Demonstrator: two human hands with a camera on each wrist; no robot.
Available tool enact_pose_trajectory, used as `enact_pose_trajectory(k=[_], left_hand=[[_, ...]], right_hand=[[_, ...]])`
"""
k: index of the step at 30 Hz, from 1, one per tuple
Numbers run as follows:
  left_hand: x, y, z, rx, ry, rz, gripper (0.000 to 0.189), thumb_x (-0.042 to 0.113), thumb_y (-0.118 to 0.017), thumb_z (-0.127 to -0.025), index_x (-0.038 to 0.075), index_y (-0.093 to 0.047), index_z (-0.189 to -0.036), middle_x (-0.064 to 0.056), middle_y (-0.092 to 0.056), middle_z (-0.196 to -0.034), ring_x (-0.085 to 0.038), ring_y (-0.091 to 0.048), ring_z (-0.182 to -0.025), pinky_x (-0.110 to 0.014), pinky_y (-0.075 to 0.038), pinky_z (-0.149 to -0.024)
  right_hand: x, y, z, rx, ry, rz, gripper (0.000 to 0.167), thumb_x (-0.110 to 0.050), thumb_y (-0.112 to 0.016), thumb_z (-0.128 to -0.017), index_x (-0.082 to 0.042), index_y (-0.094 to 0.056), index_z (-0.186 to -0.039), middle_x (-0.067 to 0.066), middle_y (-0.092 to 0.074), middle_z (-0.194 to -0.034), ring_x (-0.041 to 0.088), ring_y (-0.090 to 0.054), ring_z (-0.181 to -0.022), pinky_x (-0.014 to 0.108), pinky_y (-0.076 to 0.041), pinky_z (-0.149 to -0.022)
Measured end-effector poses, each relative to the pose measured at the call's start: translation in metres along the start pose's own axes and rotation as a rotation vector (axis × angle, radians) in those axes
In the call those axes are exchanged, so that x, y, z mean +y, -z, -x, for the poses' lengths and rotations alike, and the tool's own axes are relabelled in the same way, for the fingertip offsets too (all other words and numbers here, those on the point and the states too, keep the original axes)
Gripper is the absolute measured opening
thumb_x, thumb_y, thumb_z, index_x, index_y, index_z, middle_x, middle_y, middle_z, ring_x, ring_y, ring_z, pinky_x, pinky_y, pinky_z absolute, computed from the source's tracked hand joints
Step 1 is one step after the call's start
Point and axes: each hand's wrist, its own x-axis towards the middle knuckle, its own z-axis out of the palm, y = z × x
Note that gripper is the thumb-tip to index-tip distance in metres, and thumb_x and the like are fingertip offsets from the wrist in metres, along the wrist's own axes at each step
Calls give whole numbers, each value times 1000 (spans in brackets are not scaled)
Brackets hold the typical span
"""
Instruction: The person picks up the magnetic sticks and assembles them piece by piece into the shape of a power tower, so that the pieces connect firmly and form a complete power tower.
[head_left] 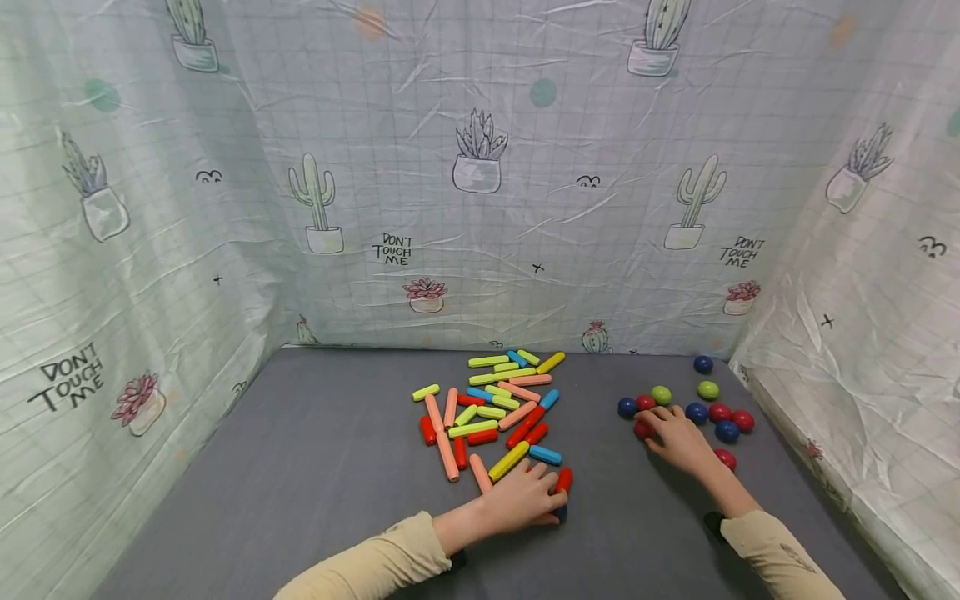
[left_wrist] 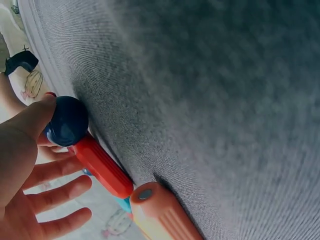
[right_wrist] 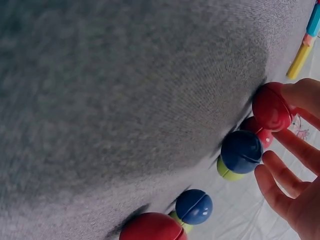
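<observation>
My left hand [head_left: 521, 498] pinches a dark blue ball [left_wrist: 70, 121] between thumb and index finger, low over the grey cloth. Beyond that ball lies a short red ribbed stick [left_wrist: 104, 167]; in the left wrist view its end appears to meet the ball. The other left fingers are spread. A salmon ribbed stick [left_wrist: 162, 212] with a grey metal disc in its end lies closer to the camera. On the right, my right hand [head_left: 681, 443] holds a red ball [right_wrist: 272, 106] by thumb and index finger. Its remaining fingers extend near another blue ball [right_wrist: 242, 151].
Several yellow, lime, salmon, red and blue sticks [head_left: 472, 429] lie loosely grouped at the table's middle. Around the right hand are more balls, among them a green ball [head_left: 708, 389] and a red ball [head_left: 742, 421]. A printed curtain [head_left: 525, 217] closes off the back and sides.
</observation>
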Motion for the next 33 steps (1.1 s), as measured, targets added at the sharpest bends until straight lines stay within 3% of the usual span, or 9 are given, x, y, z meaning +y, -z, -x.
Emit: enact_pose_trajectory(k=[6, 15, 20, 24, 29, 33], left_hand=[[-3, 2, 3, -24, -29, 7, 32, 47, -49, -87, 31, -54, -113, 9, -56, -100, -9, -50, -88, -24, -42, -75], [-19, 6, 14, -32, -76, 65, 30, 33, -56, -86, 33, -55, -117, 11, -58, -107, -10, -46, -89, -24, -40, -76], [-25, 4, 21, -12, -54, 94, 26, 28, -55, -87, 33, -56, -113, 10, -58, -112, -12, -47, -92, -22, -39, -72], [-26, 0, 25, 1, -13, 71, 28, 34, -57, -85, 32, -56, -113, 6, -57, -112, -15, -49, -97, -26, -42, -74], [-25, -5, 25, 19, 22, 12, 38, 46, -58, -82, 27, -55, -115, 5, -57, -107, -14, -49, -96, -26, -43, -72], [-23, -7, 24, 27, 45, -11, 35, 43, -56, -84, 26, -56, -114, 6, -59, -102, -14, -50, -94, -25, -44, -72]], right_hand=[[1, -5, -2, -1, 7, 3, 34, -10, -72, -68, -9, -63, -101, 11, -61, -96, 25, -44, -71, 31, -35, -52], [1, -5, -3, -33, -4, 22, 34, -8, -71, -67, -8, -63, -100, 12, -59, -92, 27, -45, -76, 38, -39, -57], [-3, -4, -4, -42, -21, 16, 34, -7, -72, -66, -8, -62, -98, 11, -58, -90, 28, -45, -77, 40, -39, -58], [-14, -4, -6, -47, -23, -20, 33, -11, -73, -66, -8, -62, -97, 10, -58, -88, 27, -46, -79, 41, -42, -60], [-33, -3, -12, -12, 40, -59, 33, -13, -74, -66, -9, -62, -97, 7, -59, -87, 24, -48, -79, 39, -44, -64], [-49, -1, -16, 2, 94, -86, 33, -14, -74, -67, -10, -63, -97, 3, -58, -86, 15, -43, -75, 31, -39, -63]])
